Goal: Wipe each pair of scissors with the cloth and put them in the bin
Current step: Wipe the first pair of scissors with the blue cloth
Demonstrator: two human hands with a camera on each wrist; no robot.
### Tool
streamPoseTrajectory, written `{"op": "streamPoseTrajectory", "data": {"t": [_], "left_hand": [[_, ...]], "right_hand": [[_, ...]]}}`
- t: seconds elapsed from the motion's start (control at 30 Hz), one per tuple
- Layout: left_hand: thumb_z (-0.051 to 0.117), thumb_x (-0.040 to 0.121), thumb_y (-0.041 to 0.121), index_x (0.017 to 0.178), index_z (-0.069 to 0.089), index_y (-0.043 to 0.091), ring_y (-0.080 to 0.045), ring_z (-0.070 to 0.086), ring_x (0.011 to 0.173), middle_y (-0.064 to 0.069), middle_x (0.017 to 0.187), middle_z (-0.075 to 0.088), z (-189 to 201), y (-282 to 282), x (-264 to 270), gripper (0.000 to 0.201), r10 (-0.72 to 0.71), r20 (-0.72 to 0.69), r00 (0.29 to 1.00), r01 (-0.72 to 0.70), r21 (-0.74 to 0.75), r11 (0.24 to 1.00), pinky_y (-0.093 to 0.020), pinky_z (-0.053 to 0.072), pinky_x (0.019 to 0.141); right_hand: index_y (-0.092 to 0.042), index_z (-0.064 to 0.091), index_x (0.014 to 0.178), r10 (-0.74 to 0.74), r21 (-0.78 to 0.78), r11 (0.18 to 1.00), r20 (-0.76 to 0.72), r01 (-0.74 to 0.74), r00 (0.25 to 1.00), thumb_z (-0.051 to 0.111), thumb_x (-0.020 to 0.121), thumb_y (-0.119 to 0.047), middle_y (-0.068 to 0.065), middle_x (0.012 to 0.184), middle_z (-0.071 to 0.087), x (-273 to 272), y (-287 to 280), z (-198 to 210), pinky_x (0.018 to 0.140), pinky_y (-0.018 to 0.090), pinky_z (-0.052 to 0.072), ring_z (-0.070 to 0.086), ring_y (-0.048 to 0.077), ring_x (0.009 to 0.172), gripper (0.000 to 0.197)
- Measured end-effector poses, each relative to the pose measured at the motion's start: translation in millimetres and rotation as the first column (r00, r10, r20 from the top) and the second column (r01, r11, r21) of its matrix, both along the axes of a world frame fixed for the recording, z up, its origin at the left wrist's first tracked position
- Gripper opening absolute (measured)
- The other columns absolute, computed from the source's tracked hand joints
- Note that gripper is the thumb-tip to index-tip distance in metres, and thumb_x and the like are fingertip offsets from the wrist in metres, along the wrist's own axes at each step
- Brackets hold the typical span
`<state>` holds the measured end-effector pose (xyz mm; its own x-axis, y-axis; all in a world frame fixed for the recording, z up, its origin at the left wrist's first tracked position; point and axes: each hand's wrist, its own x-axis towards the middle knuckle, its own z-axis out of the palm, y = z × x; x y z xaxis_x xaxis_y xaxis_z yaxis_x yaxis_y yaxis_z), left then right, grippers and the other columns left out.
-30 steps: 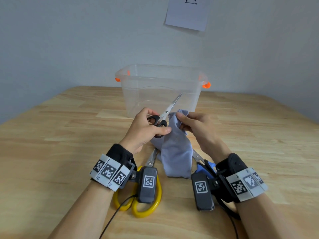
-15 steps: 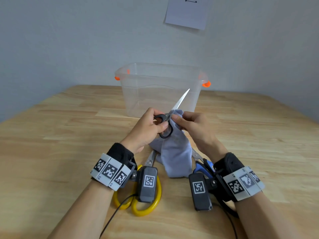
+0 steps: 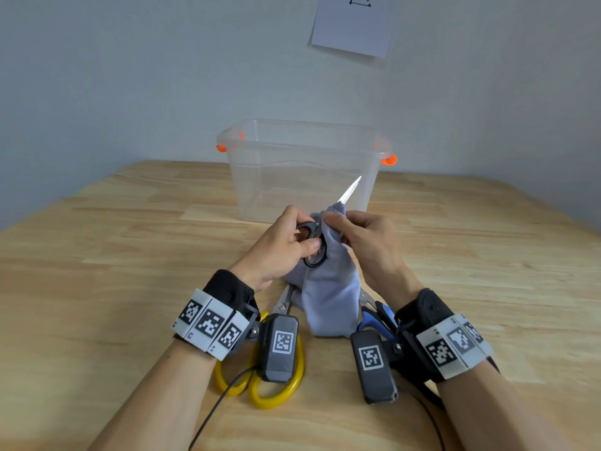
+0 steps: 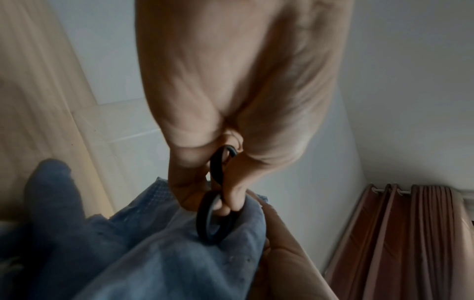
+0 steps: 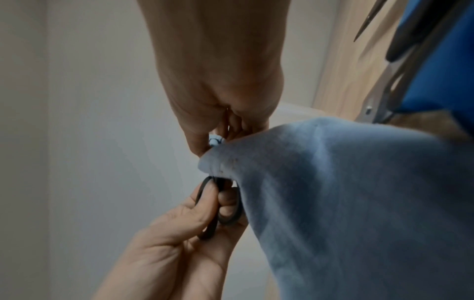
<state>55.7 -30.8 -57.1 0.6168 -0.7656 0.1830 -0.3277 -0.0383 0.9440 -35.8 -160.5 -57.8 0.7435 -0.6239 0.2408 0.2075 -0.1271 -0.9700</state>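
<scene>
While its blade tip pokes up | left hand [image 3: 279,245] fingers curl around black-handled steel scissors [image 3: 313,244] | right hand [image 3: 364,237] fingers pinch pale blue cloth [image 3: 328,288] around blades

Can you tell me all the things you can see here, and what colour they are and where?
black scissors: one, black handles, held up at the middle
cloth: one, light blue, wrapped on the blades, hanging to the table
yellow scissors: one, yellow handles, on table, near left
blue scissors: one, blue handles, on table, near right
bin: one, clear with orange clips, behind the hands
paper: one, white, on wall
left hand: grips black scissors' handles
right hand: pinches cloth
</scene>
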Motion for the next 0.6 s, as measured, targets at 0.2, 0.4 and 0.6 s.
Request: {"op": "streamPoseTrajectory", "data": {"t": [0.2, 0.4, 0.6], "left_hand": [[0.058, 0.094, -0.003, 0.095, 0.044, 0.017, -0.016, 0.055, 0.087, -0.007, 0.092, 0.055, -0.6, 0.7, -1.7, 0.024, -0.002, 0.03, 1.0, 0.002, 0.013, 1.0, -0.032, 0.044, 0.082], [0.059, 0.093, -0.004, 0.093, 0.045, 0.016, -0.014, 0.051, 0.083, -0.005, 0.088, 0.051, 0.6, 2.2, -2.7, 0.024, -0.009, 0.037, 0.999, 0.009, 0.002, 1.0, -0.029, 0.042, 0.079], [0.058, 0.092, -0.007, 0.089, 0.046, 0.017, 0.001, 0.046, 0.063, 0.004, 0.076, 0.048, 0.3, 1.9, -2.6, 0.026, -0.007, 0.04, 0.999, 0.007, -0.009, 1.0, -0.018, 0.04, 0.071]], "right_hand": [[0.006, 0.074, 0.081, -0.064, 0.051, 0.997, 0.01, 0.063, 0.998, 0.078, 0.082, -0.027, 0.034, 0.093, 0.068, 5.4, -2.9, -3.7, 0.09, 0.06, 0.052, 0.068, 0.041, 0.085, 0.033], [0.011, 0.071, 0.083, -0.082, 0.095, 0.993, 0.054, 0.077, 0.995, 0.074, 0.088, -0.018, 0.027, 0.084, 0.07, 3.5, -8.0, -3.2, 0.082, 0.049, 0.054, 0.066, 0.035, 0.077, 0.03], [0.013, 0.068, 0.082, -0.097, 0.136, 0.987, 0.097, 0.083, 0.991, 0.072, 0.089, -0.016, 0.017, 0.073, 0.062, 2.7, -11.6, -3.4, 0.071, 0.036, 0.051, 0.06, 0.026, 0.072, 0.03]]}}
